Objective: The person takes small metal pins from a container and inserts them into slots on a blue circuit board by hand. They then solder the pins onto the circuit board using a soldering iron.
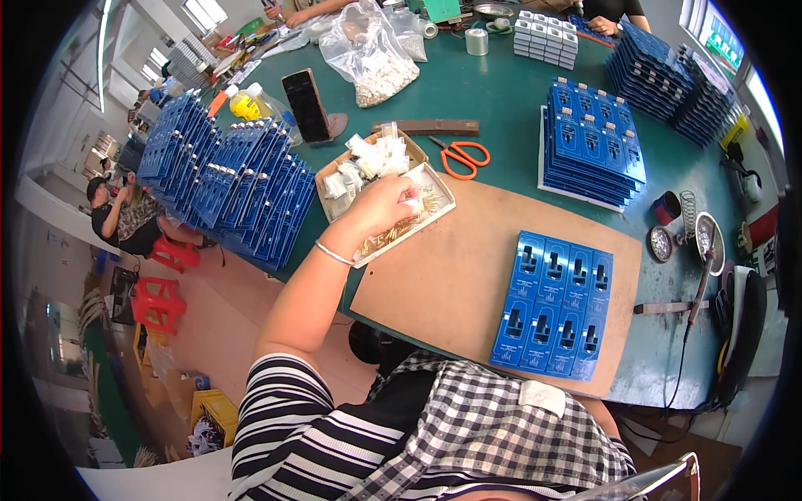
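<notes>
My left hand (386,202) reaches into a shallow cardboard box (436,180) at the table's left side and pinches a small white plastic part (412,203). The box holds thin brass pins and, in its far half, a heap of white plastic parts (376,157). A silver bracelet sits on that wrist. My right hand is not in view. A blue circuit board panel (553,305) lies flat on a brown board (455,267) in front of me.
Orange-handled scissors (462,156) lie beside the box. Stacks of blue panels stand at the left (225,179) and back right (591,138). A clear bag of white parts (373,54), a phone on a stand (306,105) and a soldering iron (698,288) are around. Other people work at the far edge.
</notes>
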Action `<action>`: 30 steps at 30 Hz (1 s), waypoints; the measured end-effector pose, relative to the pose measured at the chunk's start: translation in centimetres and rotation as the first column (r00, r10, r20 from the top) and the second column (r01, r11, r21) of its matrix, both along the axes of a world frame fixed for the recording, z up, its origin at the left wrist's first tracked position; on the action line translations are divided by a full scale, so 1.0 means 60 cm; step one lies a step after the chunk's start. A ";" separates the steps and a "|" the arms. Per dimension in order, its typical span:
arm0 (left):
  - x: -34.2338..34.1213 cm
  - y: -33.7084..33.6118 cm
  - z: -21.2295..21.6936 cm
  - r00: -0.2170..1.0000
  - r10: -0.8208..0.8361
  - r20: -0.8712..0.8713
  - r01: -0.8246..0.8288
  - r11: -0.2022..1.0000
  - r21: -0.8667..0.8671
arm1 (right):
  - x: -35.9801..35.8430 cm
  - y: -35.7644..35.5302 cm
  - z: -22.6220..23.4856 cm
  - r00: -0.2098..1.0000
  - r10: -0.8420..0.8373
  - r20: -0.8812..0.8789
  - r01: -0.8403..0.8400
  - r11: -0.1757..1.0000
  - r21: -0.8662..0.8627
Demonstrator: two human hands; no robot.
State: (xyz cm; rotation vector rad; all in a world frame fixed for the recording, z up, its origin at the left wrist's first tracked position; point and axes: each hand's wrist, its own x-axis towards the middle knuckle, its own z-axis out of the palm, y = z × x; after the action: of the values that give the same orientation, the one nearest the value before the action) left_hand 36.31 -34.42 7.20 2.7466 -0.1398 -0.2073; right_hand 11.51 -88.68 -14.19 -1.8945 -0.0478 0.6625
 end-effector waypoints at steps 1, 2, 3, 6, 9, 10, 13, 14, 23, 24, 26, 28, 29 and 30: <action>0.024 0.002 -0.010 0.999 -0.019 -0.032 0.013 0.984 -0.180 | -0.025 0.103 0.093 0.999 -0.052 -0.017 0.050 0.997 -0.064; 0.046 -0.008 -0.022 0.997 -0.033 -0.069 0.010 0.950 -0.313 | -0.051 0.079 0.096 0.995 -0.095 -0.033 0.092 0.992 -0.087; 0.067 0.000 -0.037 0.995 -0.058 -0.080 0.027 0.941 -0.337 | -0.073 0.035 0.095 0.992 -0.116 -0.051 0.110 0.988 -0.107; 0.119 0.072 -0.045 0.992 0.086 0.092 -0.046 0.926 -0.375 | -0.070 -0.020 0.113 0.990 -0.091 -0.111 0.077 0.989 -0.129; 0.146 0.071 -0.003 0.946 0.171 0.276 -0.127 0.977 -0.170 | -0.138 -0.206 0.094 0.979 -0.077 -0.190 0.052 0.990 -0.133; 0.143 0.075 -0.003 0.912 0.172 0.373 -0.136 0.983 -0.121 | -0.090 -0.172 0.107 0.975 -0.063 -0.212 0.037 0.991 -0.126; 0.119 0.063 0.017 0.897 0.171 0.407 -0.135 0.984 -0.116 | -0.062 -0.129 0.124 0.965 -0.054 -0.258 0.025 0.993 -0.115; 0.106 0.061 0.019 0.960 0.154 0.234 -0.123 0.982 -0.141 | -0.050 -0.088 0.136 0.961 -0.053 -0.273 0.023 0.993 -0.112; 0.025 -0.013 -0.007 0.989 0.051 -0.136 -0.081 0.971 -0.226 | 0.028 0.104 0.323 0.901 0.232 -0.366 -0.261 0.965 -0.031; 0.021 -0.028 0.002 0.999 0.027 -0.044 -0.033 0.992 -0.123 | 0.034 0.103 0.358 0.936 0.247 -0.251 -0.268 0.962 -0.054; 0.027 -0.029 -0.018 0.981 -0.105 0.164 0.102 0.994 0.030 | 0.050 0.110 0.409 0.975 0.222 0.020 -0.218 0.968 -0.121; 0.024 -0.030 -0.028 0.965 -0.152 0.214 0.133 0.986 0.099 | 0.087 0.144 0.442 0.928 0.161 0.335 -0.110 0.980 -0.166; 0.023 -0.030 -0.031 0.944 -0.196 0.265 0.155 0.974 0.168 | 0.106 0.165 0.450 0.866 0.119 0.485 -0.061 0.989 -0.134; 0.021 -0.028 -0.031 0.946 -0.193 0.260 0.152 0.974 0.170 | 0.127 0.185 0.458 0.805 0.120 0.581 -0.102 0.993 -0.063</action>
State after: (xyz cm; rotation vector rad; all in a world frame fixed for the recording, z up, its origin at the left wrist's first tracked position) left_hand 37.58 -36.09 5.36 2.8989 -0.4594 0.1264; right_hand 19.11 -77.55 13.26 -2.0720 -0.5530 0.1272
